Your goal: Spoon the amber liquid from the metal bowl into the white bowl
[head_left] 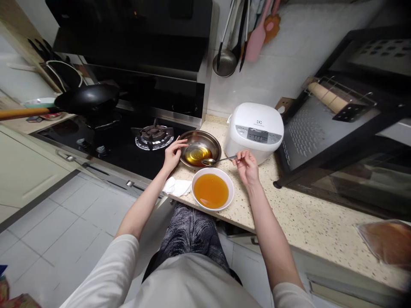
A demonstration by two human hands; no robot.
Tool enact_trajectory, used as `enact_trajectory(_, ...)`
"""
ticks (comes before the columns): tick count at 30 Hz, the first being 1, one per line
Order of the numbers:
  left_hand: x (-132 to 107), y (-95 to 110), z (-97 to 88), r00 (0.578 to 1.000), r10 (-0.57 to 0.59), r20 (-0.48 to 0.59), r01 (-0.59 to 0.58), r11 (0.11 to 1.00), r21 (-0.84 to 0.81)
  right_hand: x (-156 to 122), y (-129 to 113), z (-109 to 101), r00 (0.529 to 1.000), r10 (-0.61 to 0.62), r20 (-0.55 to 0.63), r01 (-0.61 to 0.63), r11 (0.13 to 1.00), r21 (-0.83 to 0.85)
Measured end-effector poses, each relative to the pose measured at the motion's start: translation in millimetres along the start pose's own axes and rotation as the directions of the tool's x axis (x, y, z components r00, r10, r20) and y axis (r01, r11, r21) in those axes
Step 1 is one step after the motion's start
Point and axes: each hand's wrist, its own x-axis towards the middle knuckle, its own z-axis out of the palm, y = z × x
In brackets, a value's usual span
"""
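Observation:
My right hand [247, 167] pinches the handle end of a metal spoon [209, 162]. The spoon's bowl is over the near rim of a shallow stainless steel bowl [216, 143], which has amber liquid in its bottom. On that bowl's left rim is my left hand [174, 154], its fingers reaching over the edge. Just in front stands a white bowl [231, 197] filled with orange-brown liquid. Crumpled white tissue [177, 187] lies to its left, at the counter edge.
Behind my right hand stands a white rice cooker [255, 113]. A gas burner [154, 133] is left of the steel bowl, and a black wok [86, 97] sits farther left. Utensils, including a ladle [225, 64], hang on the wall. A black oven-like appliance [321, 158] occupies the right.

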Motion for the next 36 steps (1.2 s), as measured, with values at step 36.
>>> enact_trajectory(36, 1.0, 2.9, 0.0, 1.000, 0.019, -0.008, -0.019, 1.000, -0.012, -8.9, -23.2, 7.1, 0.987, -0.061, 0.151, 0.077, 0.992, -0.099)
